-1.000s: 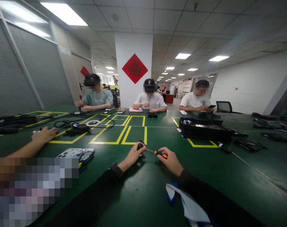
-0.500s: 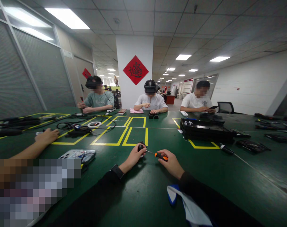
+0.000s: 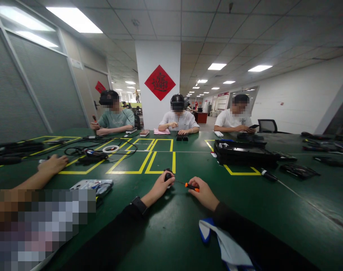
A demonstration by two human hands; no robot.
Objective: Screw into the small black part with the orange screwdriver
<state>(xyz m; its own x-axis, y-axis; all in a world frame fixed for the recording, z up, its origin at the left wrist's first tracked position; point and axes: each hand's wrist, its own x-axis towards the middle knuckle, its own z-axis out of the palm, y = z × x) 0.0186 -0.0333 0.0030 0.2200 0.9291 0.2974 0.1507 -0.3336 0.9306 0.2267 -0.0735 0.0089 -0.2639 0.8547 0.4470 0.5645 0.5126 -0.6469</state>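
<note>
My left hand (image 3: 159,185) is closed around a small black part (image 3: 168,175) just above the green table (image 3: 171,233); its exact kind is too small to make out. In my right hand (image 3: 204,194) is a screwdriver (image 3: 191,186) with an orange and black handle. Its thin shaft points left, and the tip reaches the black part, though I cannot tell whether it touches. Near my right forearm lies a white and blue cloth-like item (image 3: 224,241).
Black trays (image 3: 241,152) stand stacked at the right, with a black-handled tool (image 3: 269,175) in front. Cables (image 3: 86,154) and a co-worker's hand (image 3: 54,163) are at the left, near a clear bag of parts (image 3: 93,185). Several people sit across the table.
The whole view has shifted slightly. Both hands keep their hold, and the screwdriver stays directed at the black part.
</note>
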